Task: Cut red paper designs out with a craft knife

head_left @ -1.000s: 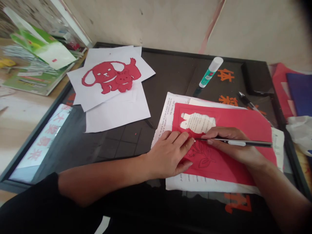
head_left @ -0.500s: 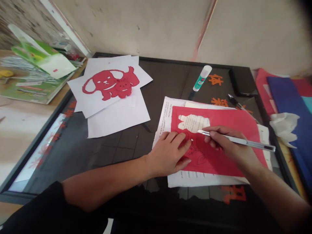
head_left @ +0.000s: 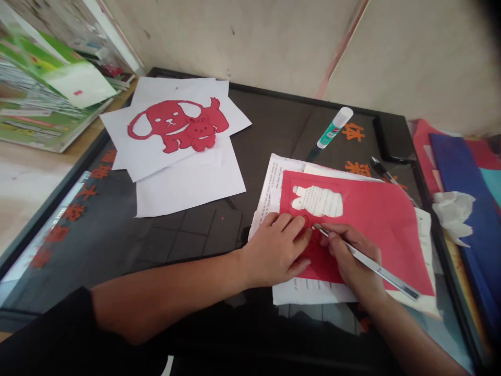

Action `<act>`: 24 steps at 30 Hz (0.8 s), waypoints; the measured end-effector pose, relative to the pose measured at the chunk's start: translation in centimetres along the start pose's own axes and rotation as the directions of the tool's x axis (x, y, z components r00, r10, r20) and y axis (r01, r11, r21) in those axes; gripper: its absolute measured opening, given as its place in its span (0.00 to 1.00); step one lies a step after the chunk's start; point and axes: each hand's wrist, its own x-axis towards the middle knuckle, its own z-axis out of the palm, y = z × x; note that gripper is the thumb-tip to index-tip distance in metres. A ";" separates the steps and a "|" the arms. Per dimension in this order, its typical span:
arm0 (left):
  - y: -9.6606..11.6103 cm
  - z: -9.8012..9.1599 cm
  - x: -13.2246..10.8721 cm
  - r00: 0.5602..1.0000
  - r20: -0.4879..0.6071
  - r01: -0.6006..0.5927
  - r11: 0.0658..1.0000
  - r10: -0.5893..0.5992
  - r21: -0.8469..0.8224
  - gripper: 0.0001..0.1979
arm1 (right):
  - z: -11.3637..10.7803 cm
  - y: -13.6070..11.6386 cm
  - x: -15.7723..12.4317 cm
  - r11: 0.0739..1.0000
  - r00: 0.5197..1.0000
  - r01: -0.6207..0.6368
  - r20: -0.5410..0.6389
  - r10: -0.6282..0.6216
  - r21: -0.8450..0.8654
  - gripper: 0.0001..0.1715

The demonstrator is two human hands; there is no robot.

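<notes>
While the dark surface [head_left: 270,130] fills most of the view, its articles stand in 2 main groups. On the far left part lie overlapping white sheets [head_left: 191,183], bearing a red dog-shaped cut-out [head_left: 158,124] with a smaller red animal figure [head_left: 201,138] over its front. Nearer the right side, 1 red sheet [head_left: 379,219] lies on printed pages [head_left: 264,198], whose margins show along its left and near edges. An eared, animal-shaped opening in the red sheet exposes printed text.

The 2 hands are both at the red sheet. The left hand [head_left: 274,250] lies palm down on its left part, fingers bent and slightly spread, gripping nothing. The right hand [head_left: 360,261] grips a slim silver tool [head_left: 381,269] like a pen, the tip just beside the left fingertips, below the opening; contact with the sheet cannot be confirmed.

Beyond lies a black case [head_left: 393,138]. A green-and-white glue stick [head_left: 334,128] stands beyond the pages; a black pen [head_left: 379,168] lies near the case.
</notes>
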 end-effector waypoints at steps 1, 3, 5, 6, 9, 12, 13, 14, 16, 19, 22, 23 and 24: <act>0.0 0.0 0.0 1.000 0.002 0.002 1.000 -0.002 -0.001 0.26 | 0.0 0.0 0.0 1.000 1.000 0.002 0.000 -0.002 -0.006 0.12; 0.0 0.0 -0.1 1.000 0.004 0.004 1.000 -0.004 -0.002 0.26 | 0.1 0.0 0.0 1.000 1.000 -0.001 -0.003 0.001 -0.014 0.12; 0.0 0.1 -0.1 1.000 0.007 0.005 1.000 -0.005 -0.003 0.26 | 0.1 -0.2 0.1 1.000 1.000 0.001 -0.008 -0.001 -0.024 0.12; 0.0 0.1 -0.1 1.000 0.007 0.005 1.000 -0.005 -0.006 0.26 | 0.1 -0.2 0.1 0.999 1.000 0.006 -0.005 -0.006 -0.034 0.12; 0.0 0.2 -0.1 1.000 0.009 0.006 1.000 -0.006 -0.013 0.26 | 0.1 -0.4 0.1 0.997 0.999 0.039 -0.004 -0.039 -0.068 0.12; 0.0 0.2 0.0 1.000 0.008 0.016 1.000 -0.016 -0.017 0.27 | 0.1 -0.4 -0.1 0.986 0.996 0.083 -0.004 -0.085 -0.142 0.12; 0.0 0.2 0.1 1.000 0.008 0.021 1.000 -0.021 -0.020 0.27 | 0.2 -0.4 -0.1 0.980 0.994 0.106 -0.003 -0.108 -0.166 0.13; 0.0 0.2 0.1 0.999 0.010 0.030 0.999 -0.030 -0.024 0.28 | 0.2 -0.3 -0.2 0.974 0.991 0.133 0.004 -0.134 -0.183 0.13; 0.0 0.1 0.2 0.999 0.019 0.050 0.998 -0.049 -0.033 0.28 | 0.4 -0.1 -0.4 0.966 0.984 0.175 0.015 -0.176 -0.190 0.12; 0.0 0.1 0.3 0.997 0.032 0.075 0.996 -0.073 -0.044 0.30 | 0.5 0.3 -0.5 0.969 0.984 0.177 0.024 -0.175 -0.173 0.08; 0.1 0.1 0.3 0.996 0.049 0.081 0.995 -0.078 -0.056 0.30 | 0.5 0.7 -0.6 0.975 0.987 0.158 0.026 -0.156 -0.157 0.03; 0.1 0.1 0.3 0.995 0.056 0.084 0.995 -0.080 -0.060 0.30 | 0.5 0.7 -0.6 0.975 0.987 0.158 0.030 -0.156 -0.155 0.03; 0.1 0.1 0.3 0.995 0.061 0.087 0.994 -0.084 -0.062 0.30 | 0.4 0.7 -0.6 0.975 0.987 0.163 0.035 -0.159 -0.152 0.03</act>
